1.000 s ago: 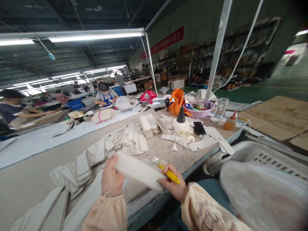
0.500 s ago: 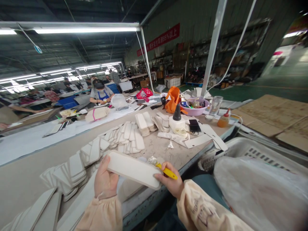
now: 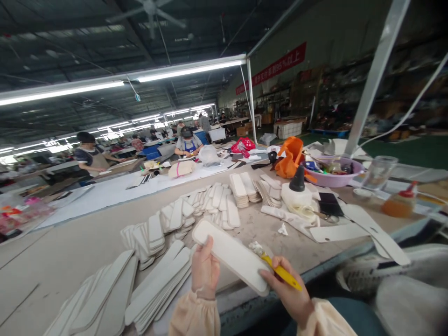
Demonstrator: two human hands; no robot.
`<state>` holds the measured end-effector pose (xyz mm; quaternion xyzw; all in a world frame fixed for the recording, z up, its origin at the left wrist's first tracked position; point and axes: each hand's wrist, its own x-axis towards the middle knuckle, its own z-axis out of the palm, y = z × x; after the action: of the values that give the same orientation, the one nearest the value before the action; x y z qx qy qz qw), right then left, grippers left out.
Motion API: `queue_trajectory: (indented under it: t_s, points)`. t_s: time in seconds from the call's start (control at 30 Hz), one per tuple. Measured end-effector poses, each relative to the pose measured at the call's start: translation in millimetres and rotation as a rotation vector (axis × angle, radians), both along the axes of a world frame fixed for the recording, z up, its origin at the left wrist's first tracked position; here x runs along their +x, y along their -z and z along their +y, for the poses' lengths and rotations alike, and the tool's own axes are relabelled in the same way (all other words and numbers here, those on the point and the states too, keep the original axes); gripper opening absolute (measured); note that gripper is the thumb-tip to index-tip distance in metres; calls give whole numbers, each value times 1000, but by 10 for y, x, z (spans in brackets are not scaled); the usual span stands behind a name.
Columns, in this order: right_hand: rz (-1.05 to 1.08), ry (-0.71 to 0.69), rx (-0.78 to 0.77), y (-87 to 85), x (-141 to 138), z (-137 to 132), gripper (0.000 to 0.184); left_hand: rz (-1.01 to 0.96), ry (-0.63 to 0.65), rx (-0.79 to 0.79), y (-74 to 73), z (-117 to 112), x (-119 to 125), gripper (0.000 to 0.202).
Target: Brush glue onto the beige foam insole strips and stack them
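Panel [image 3: 233,255]: one | left hand [image 3: 205,270]: gripping panel | right hand [image 3: 291,295]: gripping panel, one brush [image 3: 287,277]

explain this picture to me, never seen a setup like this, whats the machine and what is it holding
There is no machine: these are a person's bare hands, seen by one camera worn on their head, looking forward and down. The left hand holds one end of a white panel. The right hand holds a yellow brush, its tip clotted white, and also grips the panel's other end. On the table lie stacks of similar pieces, a white bottle with a black top, an orange bag and a purple basin of small items. Other people work behind.
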<state>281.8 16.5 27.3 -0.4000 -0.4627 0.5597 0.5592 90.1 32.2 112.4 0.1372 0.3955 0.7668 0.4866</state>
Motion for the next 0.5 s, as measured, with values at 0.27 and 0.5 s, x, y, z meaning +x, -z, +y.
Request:
queue_trajectory:
  t_s: [0.27, 0.5]
  points:
    - [-47, -15, 5, 109, 13, -20, 35, -22, 11, -13, -3, -34, -14, 16]
    - [-45, -44, 33, 46, 13, -41, 34, -54, -47, -38, 42, -23, -76, 17]
